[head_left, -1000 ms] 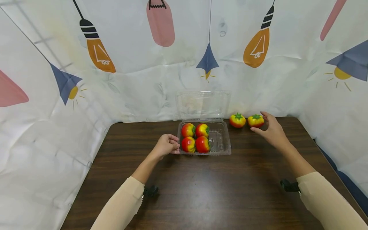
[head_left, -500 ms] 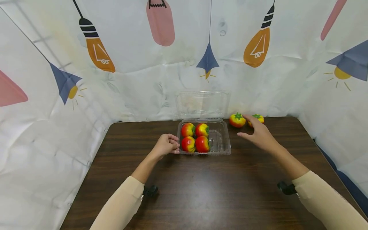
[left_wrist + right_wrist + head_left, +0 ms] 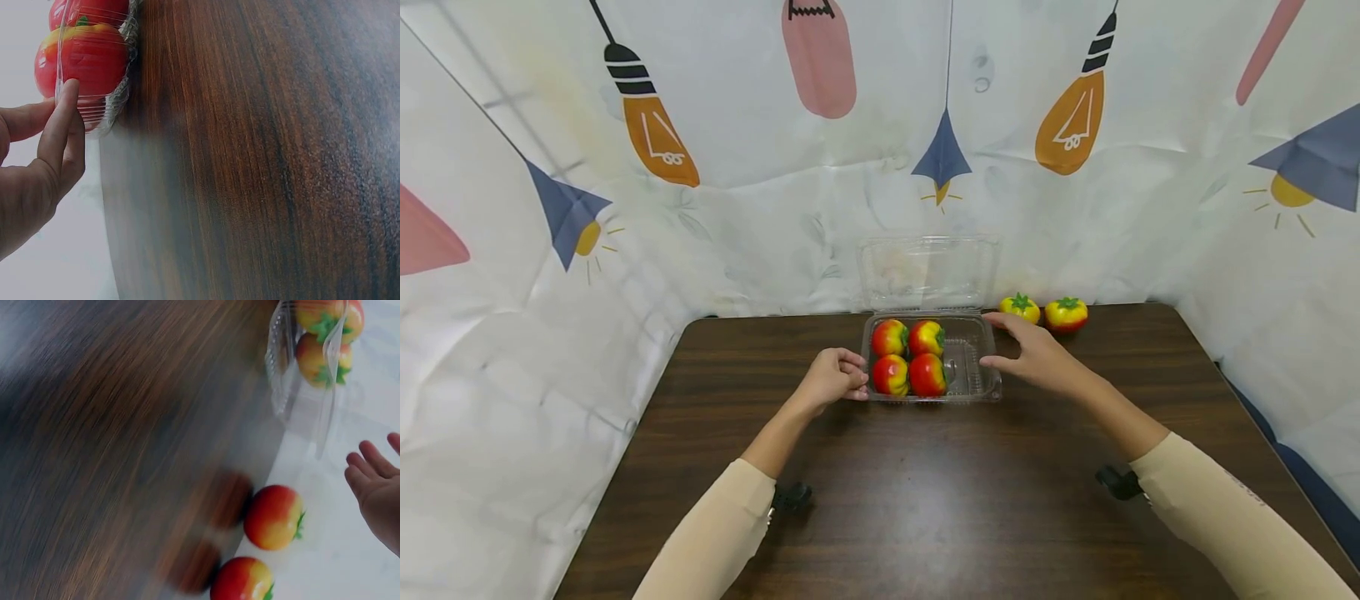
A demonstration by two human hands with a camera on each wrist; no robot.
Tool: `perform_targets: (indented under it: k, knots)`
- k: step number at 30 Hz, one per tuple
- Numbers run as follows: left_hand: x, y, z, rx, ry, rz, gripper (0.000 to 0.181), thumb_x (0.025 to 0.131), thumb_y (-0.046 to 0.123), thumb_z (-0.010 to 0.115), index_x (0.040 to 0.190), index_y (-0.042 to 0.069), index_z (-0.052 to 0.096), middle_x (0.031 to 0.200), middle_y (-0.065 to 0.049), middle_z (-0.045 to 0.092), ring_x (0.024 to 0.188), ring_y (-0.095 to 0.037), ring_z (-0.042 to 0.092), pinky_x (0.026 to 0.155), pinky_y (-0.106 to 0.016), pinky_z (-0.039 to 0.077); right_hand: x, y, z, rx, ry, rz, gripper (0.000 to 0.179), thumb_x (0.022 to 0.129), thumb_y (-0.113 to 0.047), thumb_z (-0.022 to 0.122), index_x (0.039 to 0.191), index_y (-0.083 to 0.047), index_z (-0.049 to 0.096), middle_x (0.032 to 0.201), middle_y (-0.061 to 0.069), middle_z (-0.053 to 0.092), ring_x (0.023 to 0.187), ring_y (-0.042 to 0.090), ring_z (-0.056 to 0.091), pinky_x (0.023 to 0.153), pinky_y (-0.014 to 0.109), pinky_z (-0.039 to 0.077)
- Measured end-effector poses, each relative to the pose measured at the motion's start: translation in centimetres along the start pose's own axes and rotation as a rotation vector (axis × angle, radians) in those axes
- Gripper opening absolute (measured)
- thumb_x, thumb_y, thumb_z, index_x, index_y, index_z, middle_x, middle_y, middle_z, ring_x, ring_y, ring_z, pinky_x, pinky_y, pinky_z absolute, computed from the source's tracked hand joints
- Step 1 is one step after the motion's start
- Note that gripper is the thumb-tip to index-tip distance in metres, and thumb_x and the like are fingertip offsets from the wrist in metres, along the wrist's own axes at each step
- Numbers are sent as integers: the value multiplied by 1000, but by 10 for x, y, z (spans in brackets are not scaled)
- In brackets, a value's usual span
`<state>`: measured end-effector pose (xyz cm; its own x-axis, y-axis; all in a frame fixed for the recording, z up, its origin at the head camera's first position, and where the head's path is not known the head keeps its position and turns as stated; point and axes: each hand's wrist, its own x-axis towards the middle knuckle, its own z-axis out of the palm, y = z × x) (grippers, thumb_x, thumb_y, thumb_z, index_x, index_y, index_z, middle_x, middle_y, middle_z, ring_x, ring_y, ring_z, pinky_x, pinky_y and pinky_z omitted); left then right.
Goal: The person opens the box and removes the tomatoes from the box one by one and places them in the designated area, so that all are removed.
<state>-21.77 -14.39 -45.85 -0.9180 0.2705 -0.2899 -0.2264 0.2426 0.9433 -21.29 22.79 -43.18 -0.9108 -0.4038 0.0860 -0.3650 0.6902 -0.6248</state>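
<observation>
A clear plastic clamshell box (image 3: 973, 382) lies on the table with its lid (image 3: 928, 271) raised at the back. Several glossy red-and-yellow toy-like fruits (image 3: 927, 375) with green leafy tops fill its left and middle part; the right part holds none. My left hand (image 3: 835, 379) pinches the box's left rim between thumb and fingers, plain in the left wrist view. At the box's right edge is my right hand (image 3: 1037, 357), thumb and fingers spread, nothing held. Behind it sit two more such fruits, a nearer-to-box one (image 3: 1019, 307) partly covered by the hand and another (image 3: 1066, 314).
The dark wood-grain table (image 3: 910, 500) reaches back to a white printed curtain (image 3: 760, 242), which hangs close behind the lid and the two loose fruits. A dark wrist strap piece (image 3: 1118, 482) sticks out from the right sleeve.
My right hand has moved left, from around the rightmost loose fruit, past the other one, to the box's right edge. Left hand, box and fruits stay put.
</observation>
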Motion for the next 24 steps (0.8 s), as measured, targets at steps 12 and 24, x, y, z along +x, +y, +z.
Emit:
perform_targets:
  k: [12, 24]
  knots:
    - [-1, 1, 1, -6, 10, -3, 32, 96, -12, 62, 126, -17, 51, 92, -20, 66, 67, -15, 69, 67, -30, 66, 14, -15, 20, 63, -150, -53, 77, 90, -40, 80, 154, -12, 46, 151, 16, 56, 139, 33, 54, 114, 57, 47]
    - [-2, 2, 1, -4, 7, -2, 31, 96, -13, 62, 125, -17, 52, 89, -17, 65, 68, -15, 69, 68, -31, 67, 29, -20, 35, 97, -356, -66, 72, 95, -49, 72, 155, -21, 44, 148, 14, 58, 137, 32, 57, 112, 54, 51]
